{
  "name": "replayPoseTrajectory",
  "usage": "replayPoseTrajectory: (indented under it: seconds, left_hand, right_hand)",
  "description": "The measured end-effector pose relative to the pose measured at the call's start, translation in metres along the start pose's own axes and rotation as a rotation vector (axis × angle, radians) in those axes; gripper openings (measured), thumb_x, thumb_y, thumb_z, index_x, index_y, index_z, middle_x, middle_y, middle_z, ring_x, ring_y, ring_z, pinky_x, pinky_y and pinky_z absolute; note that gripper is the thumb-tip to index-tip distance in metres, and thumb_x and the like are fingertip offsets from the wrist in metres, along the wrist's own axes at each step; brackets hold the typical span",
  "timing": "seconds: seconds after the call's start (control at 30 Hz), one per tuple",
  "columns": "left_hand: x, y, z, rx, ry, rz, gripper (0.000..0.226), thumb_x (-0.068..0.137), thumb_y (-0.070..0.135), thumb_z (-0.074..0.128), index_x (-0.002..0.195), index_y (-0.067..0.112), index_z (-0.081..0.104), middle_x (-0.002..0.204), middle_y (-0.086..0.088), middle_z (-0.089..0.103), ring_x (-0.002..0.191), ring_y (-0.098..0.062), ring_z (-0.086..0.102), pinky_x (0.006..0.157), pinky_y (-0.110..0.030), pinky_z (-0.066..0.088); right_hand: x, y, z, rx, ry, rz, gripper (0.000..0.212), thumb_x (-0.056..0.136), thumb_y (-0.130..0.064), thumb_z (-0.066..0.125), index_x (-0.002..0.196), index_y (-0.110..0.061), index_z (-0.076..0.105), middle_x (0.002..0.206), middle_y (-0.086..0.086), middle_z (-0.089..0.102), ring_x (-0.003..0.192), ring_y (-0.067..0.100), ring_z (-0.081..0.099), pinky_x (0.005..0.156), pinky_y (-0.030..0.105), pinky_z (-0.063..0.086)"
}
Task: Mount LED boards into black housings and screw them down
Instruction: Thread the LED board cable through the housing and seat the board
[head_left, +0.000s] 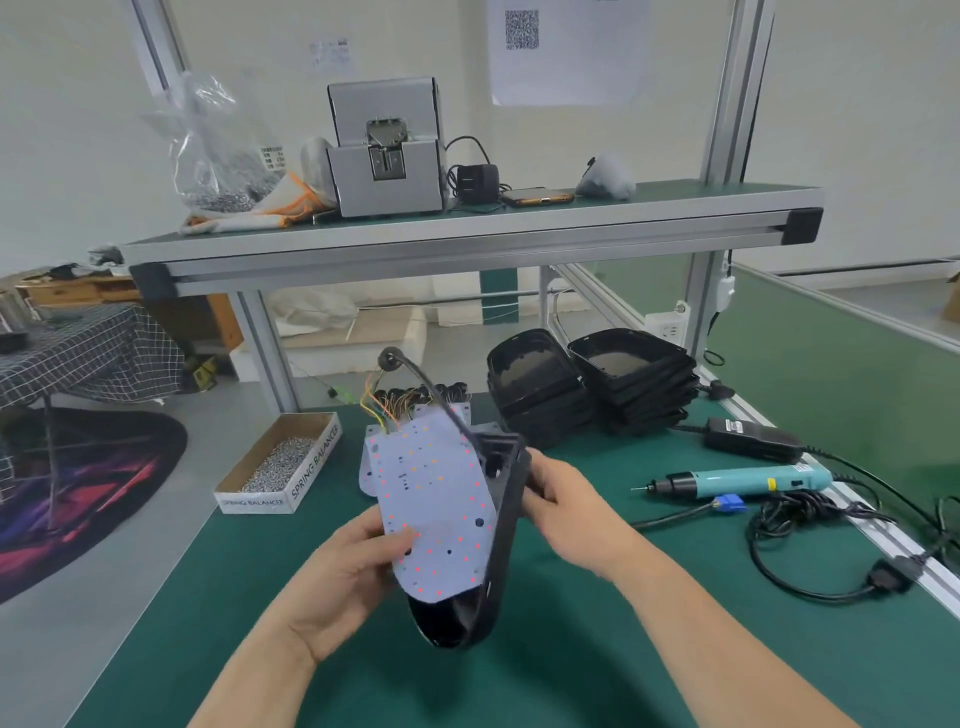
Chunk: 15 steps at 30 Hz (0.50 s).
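A white LED board (434, 506) dotted with red and orange LEDs is tilted up above the green mat, held at its lower left edge by my left hand (353, 564). A black cable and coloured wires (415, 384) run from the board's top end. Right beside and behind the board is a black housing (501, 525), standing on edge, with my right hand (563, 501) gripping its right rim. The board leans against the housing's open side. Behind them lies a pile of more LED boards (415, 410) with wires.
Two stacks of black housings (592, 384) stand at the back right. A teal electric screwdriver (743, 480) with its cable and black power adapter (750, 439) lies at the right. A cardboard box of screws (280, 462) sits at the left. A shelf above carries a screw feeder (387, 148).
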<state>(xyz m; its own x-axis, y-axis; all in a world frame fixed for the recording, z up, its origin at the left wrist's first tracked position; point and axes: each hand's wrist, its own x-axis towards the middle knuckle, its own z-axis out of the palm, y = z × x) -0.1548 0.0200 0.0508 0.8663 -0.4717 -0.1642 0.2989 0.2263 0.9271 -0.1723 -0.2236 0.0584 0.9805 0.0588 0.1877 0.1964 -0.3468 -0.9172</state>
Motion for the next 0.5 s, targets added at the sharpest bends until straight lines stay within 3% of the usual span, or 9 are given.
replayPoseTrajectory:
  seconds: [0.07, 0.17, 0.23, 0.3, 0.37, 0.5]
  left_hand:
    - [-0.001, 0.008, -0.003, 0.092, -0.041, -0.049, 0.042, 0.069, 0.003, 0.073, 0.111, 0.002, 0.074, 0.125, -0.026, 0.066, 0.108, -0.035, 0.066, 0.098, -0.045, 0.048]
    - [-0.001, 0.008, 0.007, 0.026, -0.083, -0.070, 0.047, 0.064, 0.006, 0.074, 0.110, -0.003, 0.073, 0.120, -0.027, 0.068, 0.101, -0.035, 0.070, 0.086, -0.038, 0.058]
    - [0.001, 0.003, 0.015, -0.097, -0.042, -0.020, 0.047, 0.067, -0.005, 0.069, 0.114, -0.003, 0.071, 0.121, -0.027, 0.067, 0.101, -0.036, 0.071, 0.084, -0.041, 0.060]
    - [0.005, 0.001, 0.019, -0.243, 0.031, 0.056, 0.048, 0.070, -0.004, 0.064, 0.117, -0.003, 0.069, 0.123, -0.026, 0.067, 0.102, -0.036, 0.071, 0.086, -0.045, 0.060]
    - [0.005, 0.004, 0.018, -0.304, 0.082, 0.129, 0.040, 0.074, 0.000, 0.058, 0.109, 0.003, 0.075, 0.121, -0.020, 0.070, 0.104, -0.033, 0.071, 0.084, -0.044, 0.061]
    - [0.004, 0.007, 0.008, -0.231, 0.119, 0.216, 0.039, 0.067, 0.000, 0.053, 0.093, 0.009, 0.081, 0.111, -0.016, 0.074, 0.094, -0.030, 0.074, 0.070, -0.036, 0.062]
  right_hand:
    - [-0.002, 0.006, -0.001, 0.025, -0.083, -0.006, 0.020, 0.099, -0.003, 0.051, 0.113, -0.009, 0.065, 0.117, 0.016, 0.070, 0.116, 0.044, 0.058, 0.103, 0.060, 0.044]
    - [-0.005, 0.005, 0.003, 0.108, -0.081, -0.036, 0.025, 0.092, -0.009, 0.057, 0.111, -0.017, 0.069, 0.120, 0.000, 0.073, 0.120, 0.023, 0.064, 0.104, 0.043, 0.050]
    - [-0.003, 0.009, 0.007, 0.089, -0.014, -0.034, 0.021, 0.093, -0.006, 0.058, 0.110, -0.016, 0.067, 0.115, 0.013, 0.071, 0.107, 0.027, 0.067, 0.099, 0.049, 0.051]
    - [-0.002, 0.017, 0.007, -0.105, 0.037, -0.054, 0.010, 0.099, -0.008, 0.054, 0.104, -0.013, 0.061, 0.100, 0.022, 0.067, 0.083, 0.028, 0.059, 0.085, 0.052, 0.050]
    - [-0.002, 0.030, 0.003, -0.449, 0.069, -0.061, 0.013, 0.103, -0.014, 0.048, 0.092, -0.013, 0.055, 0.084, 0.011, 0.062, 0.075, 0.027, 0.053, 0.074, 0.047, 0.047]
    - [-0.007, 0.044, 0.006, -0.880, -0.043, 0.088, 0.023, 0.106, -0.019, 0.043, 0.103, -0.011, 0.064, 0.108, 0.005, 0.053, 0.098, 0.026, 0.051, 0.085, 0.037, 0.047]
